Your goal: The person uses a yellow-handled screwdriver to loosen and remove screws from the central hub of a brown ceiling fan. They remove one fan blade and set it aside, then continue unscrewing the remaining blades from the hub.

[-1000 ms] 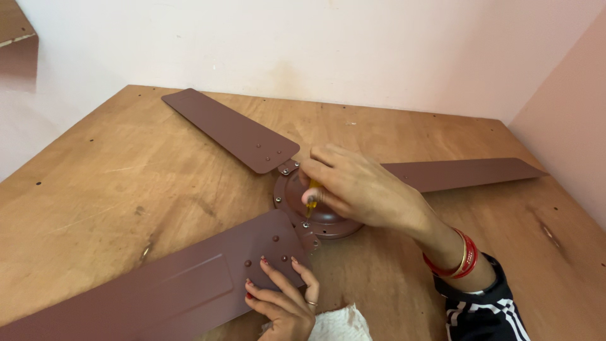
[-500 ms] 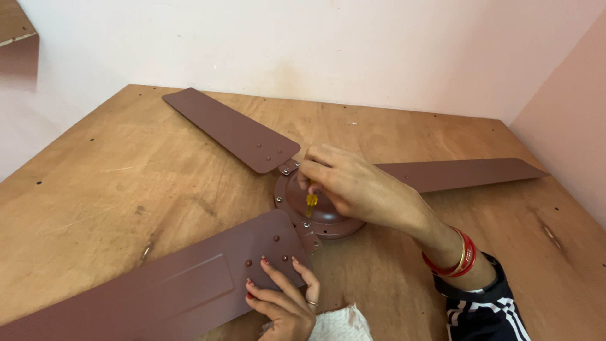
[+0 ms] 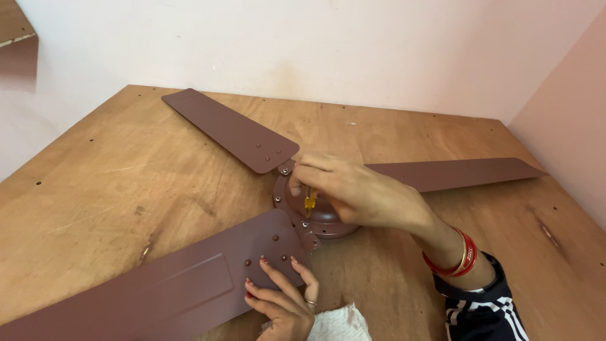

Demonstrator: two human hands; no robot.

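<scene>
A brown three-bladed ceiling fan lies flat on a wooden table (image 3: pixel 126 177). Its round motor hub (image 3: pixel 315 218) is at the centre. My right hand (image 3: pixel 360 192) rests over the hub and grips a small screwdriver with a yellow handle (image 3: pixel 309 201), its tip pointing down at the hub near the front blade's bracket. My left hand (image 3: pixel 281 300) presses flat on the near end of the front blade (image 3: pixel 158 290), fingers spread beside its screws. A second blade (image 3: pixel 230 129) reaches to the back left, a third blade (image 3: pixel 454 173) to the right.
A white cloth (image 3: pixel 338 325) lies at the table's front edge beside my left hand. Pale walls (image 3: pixel 353 50) close off the table at the back and right. Red bangles (image 3: pixel 456 257) circle my right wrist.
My right hand has shifted very slightly over the hub with the screwdriver. The left hand and the blades have stayed in place.
</scene>
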